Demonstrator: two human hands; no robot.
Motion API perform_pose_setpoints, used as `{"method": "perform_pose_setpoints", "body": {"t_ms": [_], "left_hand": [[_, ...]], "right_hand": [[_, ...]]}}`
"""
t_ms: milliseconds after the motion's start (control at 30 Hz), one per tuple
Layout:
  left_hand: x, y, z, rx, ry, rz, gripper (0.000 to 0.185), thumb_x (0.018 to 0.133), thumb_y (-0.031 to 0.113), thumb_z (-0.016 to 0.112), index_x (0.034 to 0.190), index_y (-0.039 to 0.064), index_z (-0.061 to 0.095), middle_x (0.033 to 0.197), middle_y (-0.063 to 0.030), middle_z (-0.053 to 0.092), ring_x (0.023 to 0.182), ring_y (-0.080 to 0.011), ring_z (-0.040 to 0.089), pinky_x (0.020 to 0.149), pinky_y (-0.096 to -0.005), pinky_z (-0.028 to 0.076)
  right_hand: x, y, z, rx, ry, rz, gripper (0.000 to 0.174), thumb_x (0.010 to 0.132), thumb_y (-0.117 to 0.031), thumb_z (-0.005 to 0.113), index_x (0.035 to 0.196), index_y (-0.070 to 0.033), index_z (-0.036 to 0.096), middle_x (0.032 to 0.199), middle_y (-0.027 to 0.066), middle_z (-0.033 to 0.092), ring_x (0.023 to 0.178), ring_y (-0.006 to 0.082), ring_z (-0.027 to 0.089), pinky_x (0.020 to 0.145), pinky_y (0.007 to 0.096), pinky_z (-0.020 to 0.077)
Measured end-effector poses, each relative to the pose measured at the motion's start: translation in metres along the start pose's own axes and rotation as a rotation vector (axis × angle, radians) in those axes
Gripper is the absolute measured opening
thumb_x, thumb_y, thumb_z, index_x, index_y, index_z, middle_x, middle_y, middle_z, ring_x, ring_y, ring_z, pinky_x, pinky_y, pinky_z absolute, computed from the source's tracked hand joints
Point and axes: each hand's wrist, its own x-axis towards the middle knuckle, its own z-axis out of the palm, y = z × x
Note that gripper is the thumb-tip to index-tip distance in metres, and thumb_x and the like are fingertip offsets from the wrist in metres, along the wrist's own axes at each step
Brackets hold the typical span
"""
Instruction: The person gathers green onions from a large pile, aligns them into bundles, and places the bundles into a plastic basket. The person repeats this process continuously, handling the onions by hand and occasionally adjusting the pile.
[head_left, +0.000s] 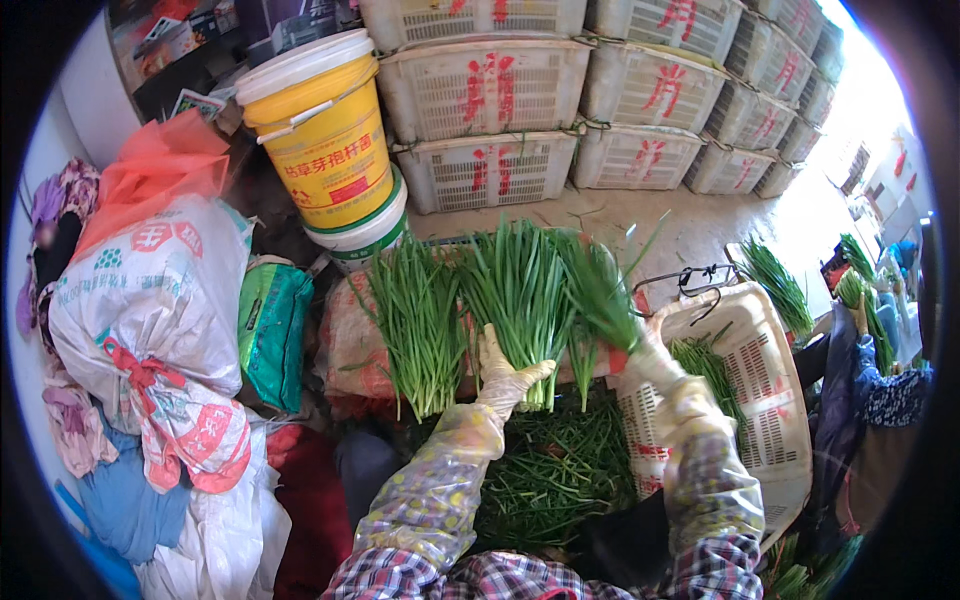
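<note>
My left hand (506, 375), in a pale glove, rests at the lower left of the middle pile of long green leafy stalks (517, 292), which look like garlic chives. Its thumb lies across the pale stem ends, and the fingers point up along the pile's left side. A second pile of stalks (416, 330) lies just left of it. My right hand (651, 352), gloved and blurred, is shut on a small bunch of stalks (604, 296) beside the basket. A few stalks (583, 360) lie between the hands. Both piles rest on a red-and-white woven sack (352, 337).
A white plastic basket (757, 330) with loose stalks stands at right. Leaf scraps (555, 472) fill the space below the hands. Stacked crates (487, 90), a yellow bucket (322, 142) and stuffed sacks (157, 300) stand around. Another person's sleeve (866, 367) shows far right.
</note>
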Motion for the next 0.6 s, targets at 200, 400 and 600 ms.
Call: {"method": "perform_pose_setpoints", "body": {"t_ms": [200,400,600], "left_hand": [[0.004,0.004,-0.038,-0.385,-0.086,-0.086,0.126,0.076,0.054,0.082,0.161,0.009,0.001,0.159,-0.0205,0.029,0.148,-0.0321,0.025,0.121,-0.0437,0.021],[-0.001,0.025,-0.047,-0.616,0.003,-0.010,0.106,0.084,0.034,0.082,0.160,0.006,0.012,0.151,-0.0119,0.040,0.138,-0.0225,0.038,0.116,-0.0383,0.028],[-0.001,0.024,-0.016,-0.005,0.130,0.325,0.137,0.066,0.023,0.095,0.160,0.006,-0.003,0.161,-0.0222,0.015,0.146,-0.0325,0.023,0.121,-0.0407,0.020]], "right_hand": [[-0.006,-0.062,-0.005,-0.298,-0.297,0.138,0.092,0.075,-0.020,0.074,0.150,0.005,0.028,0.138,0.0337,0.048,0.130,0.0374,0.052,0.110,0.0355,0.0396],[-0.002,-0.109,-0.019,-0.421,-0.107,0.058,0.044,0.085,-0.025,0.061,0.124,-0.005,0.058,0.110,0.0230,0.065,0.115,0.0407,0.059,0.096,0.0473,0.0498],[0.034,-0.115,0.030,0.075,-0.034,-0.011,0.026,0.092,-0.029,0.060,0.101,-0.009,0.074,0.088,0.0159,0.072,0.088,0.0345,0.069,0.083,0.0413,0.0535]]}}
